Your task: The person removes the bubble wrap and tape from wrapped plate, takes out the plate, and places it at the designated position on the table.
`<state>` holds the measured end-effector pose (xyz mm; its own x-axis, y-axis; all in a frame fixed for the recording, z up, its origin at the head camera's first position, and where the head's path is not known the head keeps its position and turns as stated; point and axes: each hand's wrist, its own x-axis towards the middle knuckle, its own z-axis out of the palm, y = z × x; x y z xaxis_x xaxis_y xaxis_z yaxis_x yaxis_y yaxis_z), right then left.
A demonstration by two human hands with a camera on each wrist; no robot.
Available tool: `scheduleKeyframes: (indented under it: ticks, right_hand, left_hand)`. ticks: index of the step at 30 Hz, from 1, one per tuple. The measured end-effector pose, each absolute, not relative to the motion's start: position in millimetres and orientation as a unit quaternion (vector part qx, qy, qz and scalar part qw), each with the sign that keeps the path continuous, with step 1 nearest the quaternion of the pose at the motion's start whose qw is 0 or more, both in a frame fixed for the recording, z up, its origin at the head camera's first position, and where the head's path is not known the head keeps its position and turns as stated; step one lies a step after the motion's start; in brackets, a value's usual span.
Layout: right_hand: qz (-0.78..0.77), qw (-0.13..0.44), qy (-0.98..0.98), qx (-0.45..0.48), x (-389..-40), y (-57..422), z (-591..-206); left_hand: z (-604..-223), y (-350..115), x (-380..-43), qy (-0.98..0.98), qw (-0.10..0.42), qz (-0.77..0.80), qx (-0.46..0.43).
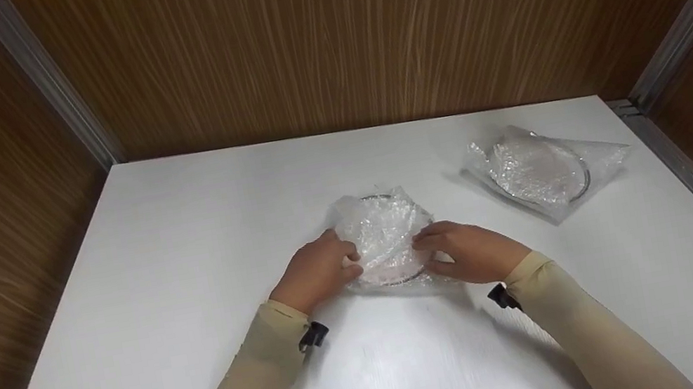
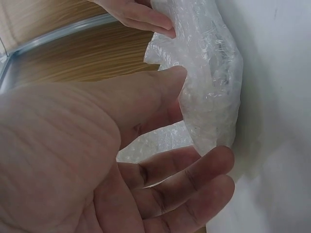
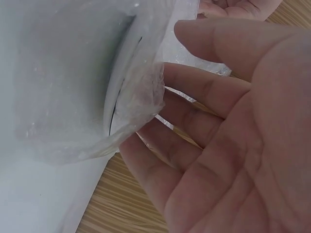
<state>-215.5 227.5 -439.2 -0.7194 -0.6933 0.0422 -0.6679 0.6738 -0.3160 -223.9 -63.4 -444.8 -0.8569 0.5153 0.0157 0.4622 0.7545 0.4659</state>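
A round, pale plate-like thing with a thin dark rim line, in clear bubble wrap (image 1: 385,234), lies at the middle of the white table. My left hand (image 1: 318,269) is at its left edge; in the left wrist view the thumb (image 2: 172,80) touches the wrap and the curled fingers (image 2: 218,160) lie against its side. On the opposite edge is my right hand (image 1: 470,247). Its fingers (image 3: 180,109) touch the loose wrap, nearly straight, while the thumb (image 3: 204,41) stands off. Part of the rim shows through the plastic in the right wrist view.
A second round, dark-rimmed thing in bubble wrap (image 1: 538,168) lies at the back right of the white table (image 1: 180,224). Wood-grain panels (image 1: 325,34) close off the back and both sides, with metal strips (image 1: 49,83) at the corners.
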Motion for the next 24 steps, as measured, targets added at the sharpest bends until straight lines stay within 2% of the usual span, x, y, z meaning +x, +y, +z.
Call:
scheduleKeyframes:
  ticks: [24]
  right_hand:
    - [-0.153, 0.034, 0.916, -0.370, -210.6, 226.6, -439.6]
  left_hand:
    - [-441.0, -61.1, -217.3, 0.934, 0.071, 0.214, 0.276]
